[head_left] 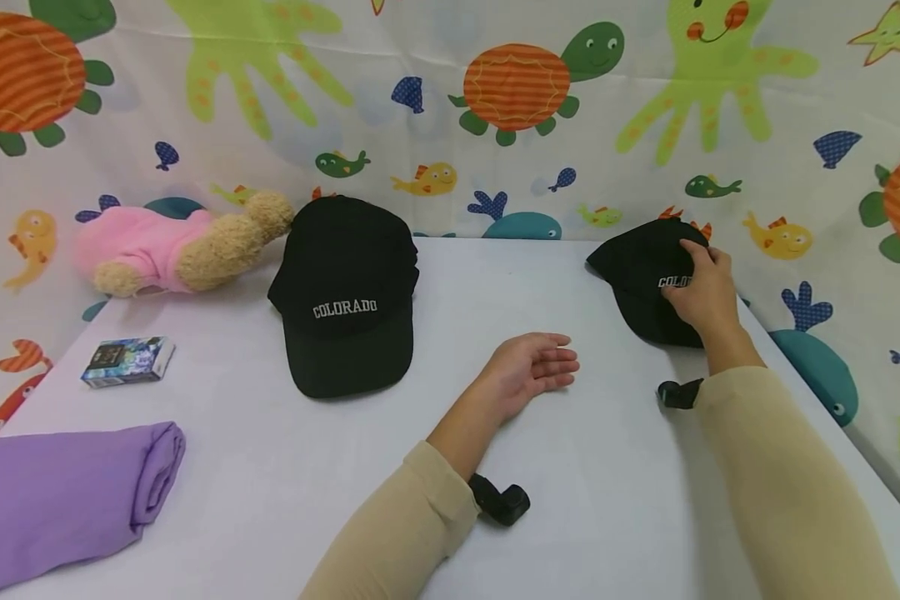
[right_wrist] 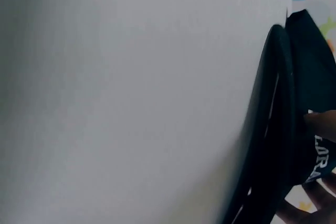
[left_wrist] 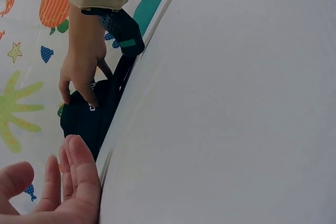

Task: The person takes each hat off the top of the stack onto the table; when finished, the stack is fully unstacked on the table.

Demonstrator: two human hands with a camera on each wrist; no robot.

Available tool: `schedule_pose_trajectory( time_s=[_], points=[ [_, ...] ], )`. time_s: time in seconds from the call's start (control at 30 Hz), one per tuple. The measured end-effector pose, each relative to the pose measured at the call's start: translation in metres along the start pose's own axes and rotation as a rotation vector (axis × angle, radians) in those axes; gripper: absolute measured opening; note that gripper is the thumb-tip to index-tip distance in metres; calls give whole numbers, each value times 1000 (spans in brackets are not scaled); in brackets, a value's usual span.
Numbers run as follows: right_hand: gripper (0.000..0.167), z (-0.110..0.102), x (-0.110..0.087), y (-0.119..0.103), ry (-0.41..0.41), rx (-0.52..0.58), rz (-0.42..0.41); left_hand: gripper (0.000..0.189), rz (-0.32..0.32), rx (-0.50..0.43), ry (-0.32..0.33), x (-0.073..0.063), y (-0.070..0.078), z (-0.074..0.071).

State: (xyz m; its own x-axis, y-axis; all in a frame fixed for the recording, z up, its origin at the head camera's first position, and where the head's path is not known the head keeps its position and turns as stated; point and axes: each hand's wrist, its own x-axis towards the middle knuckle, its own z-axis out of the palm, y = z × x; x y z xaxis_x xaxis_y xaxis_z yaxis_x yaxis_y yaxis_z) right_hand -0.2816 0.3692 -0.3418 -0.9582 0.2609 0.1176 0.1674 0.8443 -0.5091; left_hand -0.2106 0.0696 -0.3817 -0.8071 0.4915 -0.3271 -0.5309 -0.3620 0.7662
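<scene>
Back cloth (head_left: pixel 420 37): white, with bright sea animals (head_left: pixel 516 87) printed all over it. It hangs behind my white table (head_left: pixel 270 492).

Right hand (head_left: pixel 707 290): pinching a black cap (head_left: pixel 641 267). My thumb is on the front by the letters, and my fingers bend over the far side of the top. They stand a bit apart, with the cap between them.

Black cap: at the far right part of the table, near the edge. Its brim points down toward me. White letters COLO show, and my hand hides the others. I can't quite tell if the brim touches the table, since my right wrist's view is dark and cut off.

Left hand (head_left: pixel 528 371): loose, with its fingers almost straight and pointing right. It holds nothing and is over the middle of the table, well apart from the black cap.

Wrists: each has a small dark gadget (head_left: pixel 502 502) at the end of my tan sleeve (head_left: pixel 397 533).

Other cap (head_left: pixel 348 283): black too, left of my left hand, with COLORADO on the front and its brim toward me.

Soft toy (head_left: pixel 146 246): fuzzy, in pink clothes, lying down just left of the other cap.

Little box (head_left: pixel 127 361): blue and dark, flat on the table in front of the soft toy.

Purple cloth (head_left: pixel 56 500): folded, at the near left.
</scene>
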Motion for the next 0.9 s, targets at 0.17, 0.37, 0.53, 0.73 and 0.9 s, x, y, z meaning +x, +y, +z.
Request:
schedule_pose_trajectory(
  time_s=[0.17,0.37,0.53,0.73,0.9],
  points=[
    [84,-3,5,6,-31,-28,-11,35,12,23,-19,-4,1,-4],
    [83,-10,10,15,-62,-74,2,32,-18,8,-24,-11,-1,-7],
    [82,-17,13,19,-72,-97,-6,30,-56,13,-51,-19,-3,-6],
    [82,-18,16,17,-74,-87,7,30,-90,20,-54,-29,-4,-9],
    [79,-13,17,11,-58,-83,38,30,-96,22,-42,-36,-2,-14]
  ],
)
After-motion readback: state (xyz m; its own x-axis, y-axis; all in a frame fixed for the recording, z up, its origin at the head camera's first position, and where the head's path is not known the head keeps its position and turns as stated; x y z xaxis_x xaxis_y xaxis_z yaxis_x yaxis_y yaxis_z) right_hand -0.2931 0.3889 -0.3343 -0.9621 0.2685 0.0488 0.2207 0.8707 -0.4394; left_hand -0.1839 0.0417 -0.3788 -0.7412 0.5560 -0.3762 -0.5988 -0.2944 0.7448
